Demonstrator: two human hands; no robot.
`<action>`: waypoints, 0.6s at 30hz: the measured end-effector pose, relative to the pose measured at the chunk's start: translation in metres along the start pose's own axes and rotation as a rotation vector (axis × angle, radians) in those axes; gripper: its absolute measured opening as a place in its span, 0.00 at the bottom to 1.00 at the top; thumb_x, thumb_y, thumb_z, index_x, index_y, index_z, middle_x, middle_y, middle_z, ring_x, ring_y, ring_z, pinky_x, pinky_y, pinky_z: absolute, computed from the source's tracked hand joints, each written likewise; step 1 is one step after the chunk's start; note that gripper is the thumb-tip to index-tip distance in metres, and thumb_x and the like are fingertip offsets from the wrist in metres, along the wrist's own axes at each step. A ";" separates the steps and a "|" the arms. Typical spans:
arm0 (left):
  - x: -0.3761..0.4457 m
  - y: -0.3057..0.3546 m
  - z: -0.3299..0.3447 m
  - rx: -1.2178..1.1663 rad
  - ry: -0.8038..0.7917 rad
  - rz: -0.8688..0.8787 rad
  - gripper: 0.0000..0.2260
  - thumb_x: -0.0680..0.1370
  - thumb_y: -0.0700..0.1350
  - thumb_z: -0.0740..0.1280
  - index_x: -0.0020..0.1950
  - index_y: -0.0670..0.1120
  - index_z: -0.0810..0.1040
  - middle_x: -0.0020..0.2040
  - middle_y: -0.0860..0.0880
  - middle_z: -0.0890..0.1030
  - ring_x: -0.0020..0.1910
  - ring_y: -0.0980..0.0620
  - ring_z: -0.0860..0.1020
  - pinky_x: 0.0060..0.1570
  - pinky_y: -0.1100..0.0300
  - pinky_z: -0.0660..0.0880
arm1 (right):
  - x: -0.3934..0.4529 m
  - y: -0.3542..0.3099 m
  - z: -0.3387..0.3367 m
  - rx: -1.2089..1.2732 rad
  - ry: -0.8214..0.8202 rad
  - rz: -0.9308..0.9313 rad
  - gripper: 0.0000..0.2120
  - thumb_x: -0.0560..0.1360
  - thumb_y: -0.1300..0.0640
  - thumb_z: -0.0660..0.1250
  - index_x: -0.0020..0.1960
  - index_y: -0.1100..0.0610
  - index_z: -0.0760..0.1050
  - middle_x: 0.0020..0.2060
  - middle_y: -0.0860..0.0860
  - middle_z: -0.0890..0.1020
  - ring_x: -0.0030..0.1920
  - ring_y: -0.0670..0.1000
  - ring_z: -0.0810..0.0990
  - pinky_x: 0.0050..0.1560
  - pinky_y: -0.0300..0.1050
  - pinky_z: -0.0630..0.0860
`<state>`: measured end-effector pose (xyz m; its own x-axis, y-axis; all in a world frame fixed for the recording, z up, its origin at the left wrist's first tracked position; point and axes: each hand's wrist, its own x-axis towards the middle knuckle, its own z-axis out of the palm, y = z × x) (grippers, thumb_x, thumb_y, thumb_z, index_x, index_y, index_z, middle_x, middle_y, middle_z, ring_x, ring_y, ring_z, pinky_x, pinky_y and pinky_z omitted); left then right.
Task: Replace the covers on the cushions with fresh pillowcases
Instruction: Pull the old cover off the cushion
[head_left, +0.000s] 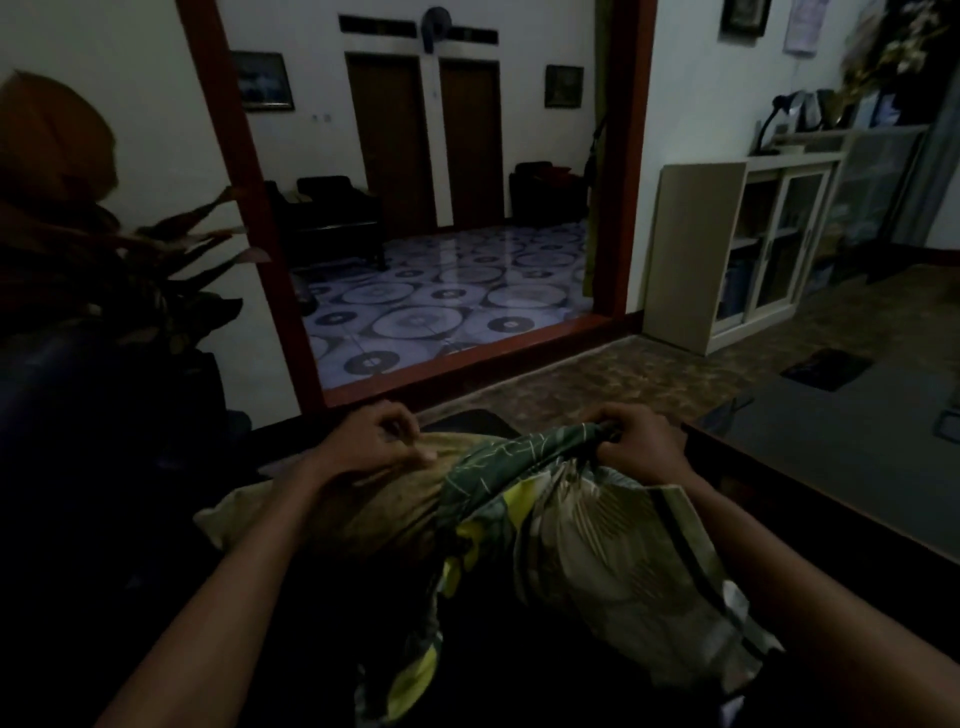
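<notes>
- Left hand (376, 441) reaches forward with the arm extended, fingers curled, pinching the far edge of the bare tan cushion (332, 514).
- Right hand (636, 441) reaches out level with it, clenched around a bunched edge of the green leaf-print pillowcase (571, 530).
- The pillowcase covers the cushion's right part; both lie in front of the person, left of the dark surface (831, 447).

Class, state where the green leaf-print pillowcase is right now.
In the head view, the pillowcase lies low and centre-right, partly over the tan cushion, its far edge gripped by the right hand.
</notes>
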<state>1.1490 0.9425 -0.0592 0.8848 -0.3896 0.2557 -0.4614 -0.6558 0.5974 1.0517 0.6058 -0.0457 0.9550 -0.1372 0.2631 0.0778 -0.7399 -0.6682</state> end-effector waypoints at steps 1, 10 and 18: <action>-0.002 -0.001 0.001 -0.014 -0.135 -0.072 0.23 0.58 0.67 0.80 0.44 0.55 0.82 0.49 0.57 0.82 0.51 0.60 0.80 0.57 0.58 0.75 | 0.005 0.001 0.000 0.021 0.007 0.014 0.15 0.69 0.69 0.73 0.54 0.58 0.84 0.49 0.56 0.85 0.51 0.54 0.82 0.45 0.37 0.70; -0.001 0.010 0.020 0.142 -0.052 0.049 0.20 0.61 0.50 0.84 0.43 0.64 0.78 0.47 0.65 0.80 0.49 0.65 0.78 0.54 0.61 0.76 | 0.013 -0.012 -0.025 -0.219 0.015 -0.016 0.17 0.69 0.63 0.75 0.55 0.50 0.82 0.51 0.46 0.82 0.45 0.45 0.77 0.36 0.36 0.71; -0.004 0.011 0.030 0.211 0.227 0.052 0.07 0.74 0.48 0.74 0.47 0.61 0.85 0.46 0.60 0.85 0.47 0.59 0.83 0.48 0.59 0.78 | -0.029 -0.083 0.023 -0.517 -0.226 -0.212 0.16 0.71 0.42 0.74 0.56 0.46 0.81 0.51 0.47 0.82 0.51 0.51 0.82 0.48 0.46 0.76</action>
<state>1.1388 0.9175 -0.0759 0.8407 -0.2875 0.4590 -0.4888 -0.7677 0.4144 1.0242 0.6865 -0.0134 0.9754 0.1497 0.1615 0.1779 -0.9680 -0.1772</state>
